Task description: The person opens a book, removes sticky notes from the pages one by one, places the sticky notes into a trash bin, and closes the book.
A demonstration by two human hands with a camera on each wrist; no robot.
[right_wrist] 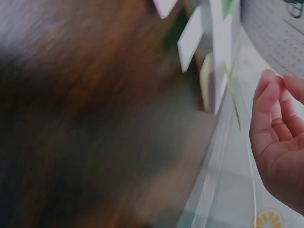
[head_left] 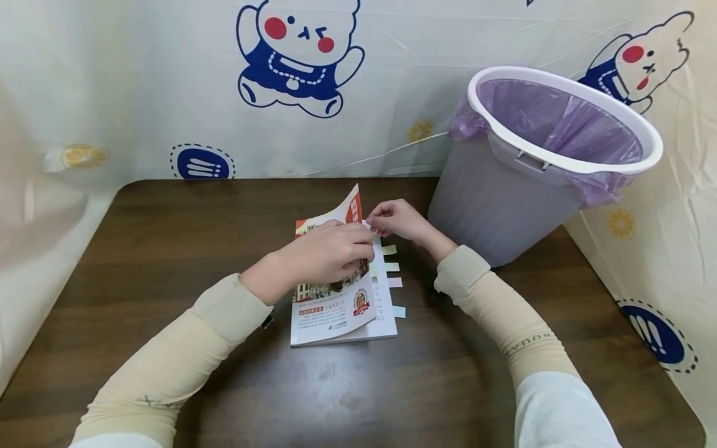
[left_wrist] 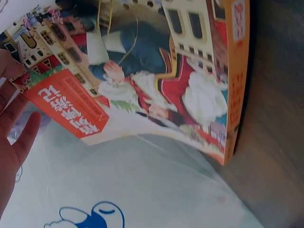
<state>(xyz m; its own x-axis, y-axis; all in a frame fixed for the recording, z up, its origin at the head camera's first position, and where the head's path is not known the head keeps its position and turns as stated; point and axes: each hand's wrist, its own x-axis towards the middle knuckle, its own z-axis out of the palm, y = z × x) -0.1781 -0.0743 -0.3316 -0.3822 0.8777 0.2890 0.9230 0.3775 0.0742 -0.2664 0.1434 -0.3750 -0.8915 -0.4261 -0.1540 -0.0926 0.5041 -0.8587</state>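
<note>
A paperback book [head_left: 327, 320] with an illustrated cover lies on the table, several coloured sticky tabs [head_left: 394, 282] jutting from its right side. My left hand [head_left: 330, 252] holds the cover and some leaves lifted, so their far corner curls up; the illustrated cover [left_wrist: 142, 80] fills much of the left wrist view. At the far right corner of the bared page [head_left: 386, 311], my right hand [head_left: 400, 221] has thumb and forefinger together, pinching at the page's edge. Its fingertips [right_wrist: 270, 78] meet beside a curved printed page [right_wrist: 280, 38]; whether a tab lies between them is hidden.
A grey bin [head_left: 498, 193] with a white rim and a purple liner stands at the back right, close to my right forearm. The brown table [head_left: 185, 249] ends at a white printed sheet [head_left: 196, 74] behind and at both sides.
</note>
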